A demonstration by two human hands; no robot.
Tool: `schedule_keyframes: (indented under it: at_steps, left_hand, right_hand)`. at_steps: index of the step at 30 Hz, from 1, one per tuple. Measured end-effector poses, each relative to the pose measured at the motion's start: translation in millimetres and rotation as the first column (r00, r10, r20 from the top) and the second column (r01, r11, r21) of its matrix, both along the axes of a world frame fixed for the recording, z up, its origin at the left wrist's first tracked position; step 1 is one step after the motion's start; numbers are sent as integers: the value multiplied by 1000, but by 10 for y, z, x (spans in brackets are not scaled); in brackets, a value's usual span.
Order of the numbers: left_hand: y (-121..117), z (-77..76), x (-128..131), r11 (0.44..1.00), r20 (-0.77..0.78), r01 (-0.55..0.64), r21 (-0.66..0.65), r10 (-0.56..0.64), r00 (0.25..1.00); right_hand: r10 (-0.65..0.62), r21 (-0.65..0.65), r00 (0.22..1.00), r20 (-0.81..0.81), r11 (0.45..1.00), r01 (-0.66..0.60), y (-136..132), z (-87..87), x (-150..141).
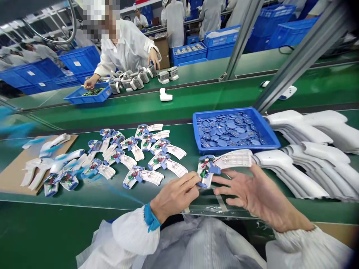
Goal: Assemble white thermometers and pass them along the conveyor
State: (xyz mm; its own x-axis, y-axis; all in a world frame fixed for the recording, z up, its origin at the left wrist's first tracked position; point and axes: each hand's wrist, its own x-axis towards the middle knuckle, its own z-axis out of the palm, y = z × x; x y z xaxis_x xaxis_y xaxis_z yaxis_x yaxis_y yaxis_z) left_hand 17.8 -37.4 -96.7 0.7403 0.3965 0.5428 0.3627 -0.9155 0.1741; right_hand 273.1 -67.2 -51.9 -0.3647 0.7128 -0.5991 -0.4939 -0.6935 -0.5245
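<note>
My left hand (178, 194), a blue band at its wrist, pinches the head end of a white gun-shaped thermometer housing half (234, 158). Blue parts, a green circuit board and red wires show inside it. My right hand (252, 192) is open under the handle, palm up and fingers spread. Its thumb is close to the handle's tip; whether they touch I cannot tell. Similar filled housing halves (168, 164) lie in rows to the left. To the right, bare white housing shells (283, 164) are nested in stacks.
Behind my hands stands a blue tray (237, 150) of blue oval pieces. A cardboard sheet (12, 177) with white shells lies far left. Metal posts (297, 56) rise at right. Across the line, a co-worker (126, 45) handles grey-white parts beside a small blue bin (89, 99).
</note>
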Motion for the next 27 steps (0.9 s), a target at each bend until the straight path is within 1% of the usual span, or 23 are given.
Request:
schedule_keyframes:
  at_steps: [2, 3, 4, 6, 7, 8, 9, 11, 12, 13, 14, 15, 16, 17, 18, 19, 20, 21, 22, 23, 25, 26, 27]
  left_hand:
    - [-8, -41, 112, 988, 64, 25, -151, -16, 998]
    - [-15, -67, 174, 972, 96, 25, -232, -3, 995]
    - [-26, -94, 239, 951, 125, 10, -309, 30, 992]
    - [-59, -133, 373, 890, 160, -86, -447, 174, 972]
    - [-79, -141, 440, 848, 164, -164, -504, 280, 946]
    - [-99, -138, 505, 796, 161, -254, -549, 399, 903]
    - [-118, -124, 566, 733, 156, -345, -586, 520, 839]
    - [-140, -65, 666, 590, 150, -472, -655, 713, 685]
    - [-142, -23, 701, 518, 142, -490, -701, 775, 616]
    - [-137, 25, 725, 449, 123, -471, -759, 809, 574]
    - [-127, 76, 736, 388, 96, -414, -823, 814, 573]
    - [-111, 129, 737, 338, 72, -332, -881, 788, 611]
    - [-93, 181, 730, 298, 59, -247, -922, 738, 672]
    - [-74, 231, 716, 276, 58, -178, -945, 675, 735]
    - [-54, 278, 701, 276, 65, -135, -952, 610, 789]
    - [-35, 321, 685, 298, 72, -118, -947, 557, 827]
    - [-15, 359, 672, 335, 73, -124, -934, 520, 851]
    - [4, 389, 662, 379, 72, -144, -914, 501, 863]
    - [24, 413, 655, 426, 75, -165, -890, 494, 866]
    - [46, 428, 649, 473, 83, -188, -861, 495, 865]
    - [91, 432, 639, 561, 86, -243, -791, 496, 864]
    - [112, 422, 633, 598, 72, -275, -753, 490, 869]
    - [129, 407, 627, 627, 47, -304, -717, 479, 877]
  right_hand:
    - [-26, -26, 998, 63, 999, 28, -28, -22, 57]
    - [-49, -22, 991, 127, 998, 52, -31, -52, 59]
    - [-72, -6, 974, 214, 997, 75, -24, -93, 40]
    - [-134, 43, 901, 413, 991, 128, 25, -198, -54]
    - [-179, 71, 852, 492, 984, 166, 64, -253, -123]
    - [-229, 97, 809, 542, 973, 210, 106, -303, -199]
    - [-279, 121, 780, 561, 959, 256, 145, -342, -275]
    - [-361, 169, 769, 527, 932, 321, 181, -380, -407]
    - [-382, 197, 779, 498, 924, 328, 168, -378, -449]
    - [-387, 228, 792, 473, 922, 314, 130, -364, -470]
    - [-380, 260, 803, 460, 922, 288, 71, -342, -468]
    - [-362, 291, 802, 475, 925, 245, -3, -318, -441]
    - [-341, 319, 774, 533, 929, 190, -87, -292, -394]
    - [-333, 340, 699, 633, 931, 135, -170, -266, -330]
    - [-339, 357, 569, 750, 930, 84, -247, -239, -258]
    - [-357, 375, 396, 846, 926, 32, -311, -208, -187]
    - [-397, 412, 211, 893, 911, -29, -360, -172, -123]
    - [-458, 460, 46, 888, 881, -107, -390, -128, -73]
    - [-531, 510, -70, 844, 837, -199, -403, -75, -38]
    - [-604, 551, -137, 785, 782, -293, -400, -14, -19]
    - [-737, 618, -207, 643, 660, -427, -357, 114, -20]
    - [-781, 645, -225, 582, 613, -457, -323, 171, -36]
    - [-811, 664, -214, 545, 573, -481, -284, 215, -60]
